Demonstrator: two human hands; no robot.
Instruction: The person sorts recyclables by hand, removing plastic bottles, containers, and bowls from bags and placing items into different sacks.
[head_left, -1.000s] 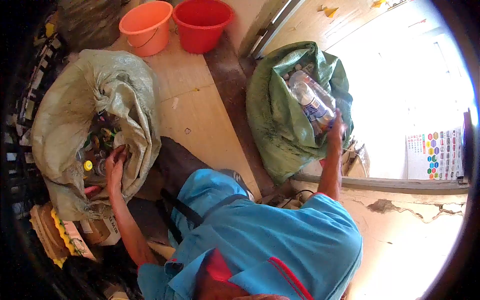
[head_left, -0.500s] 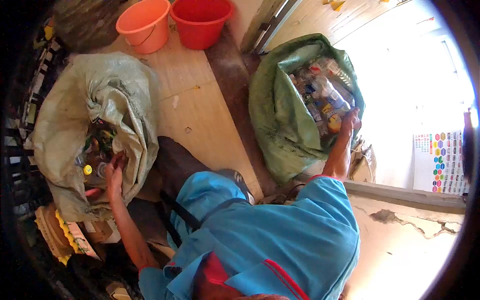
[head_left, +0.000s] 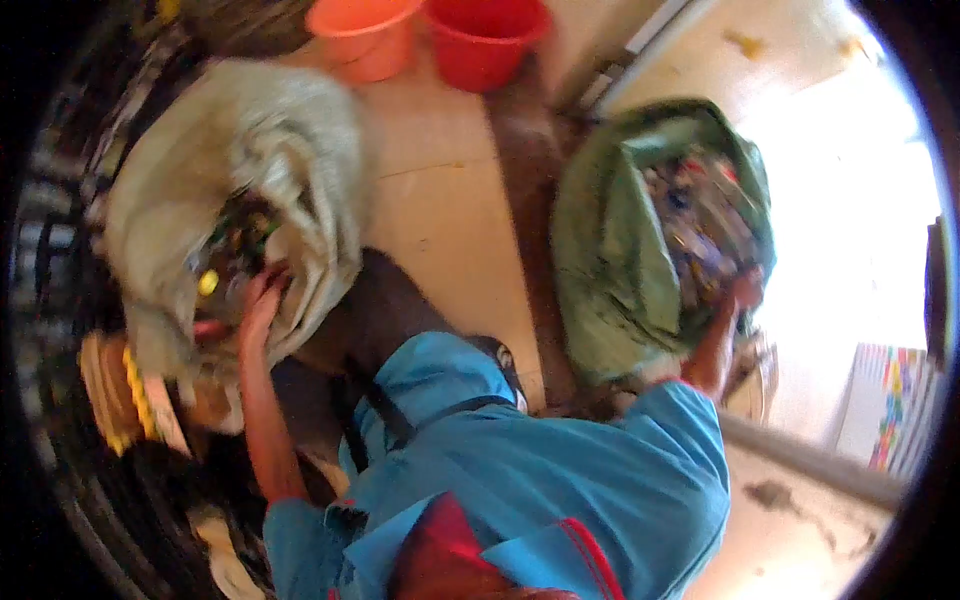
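Note:
A pale woven sack (head_left: 150,215) stands at the left, its mouth open on a dark jumble of bottles, one with a yellow cap (head_left: 208,282). My left hand (head_left: 263,298) reaches into this mouth, near the inner right fold; blur smears its bent fingers. At the right, a green woven sack (head_left: 605,250) holds several clear plastic bottles (head_left: 705,225). My right hand (head_left: 742,290) is at the lower right of that sack's mouth, beside the bottles and the rim. Its fingers are blurred and partly hidden, so what it grips does not show.
An orange bucket (head_left: 368,45) and a red bucket (head_left: 485,50) stand at the back on the floor. Cardboard pieces (head_left: 105,385) lie below the pale sack. Dark crates (head_left: 45,245) line the left side. A colourful printed sheet (head_left: 885,405) is at the far right.
The view has swung, so sacks and buckets sit further right, and the picture is more blurred. Both hands stay at their sack mouths.

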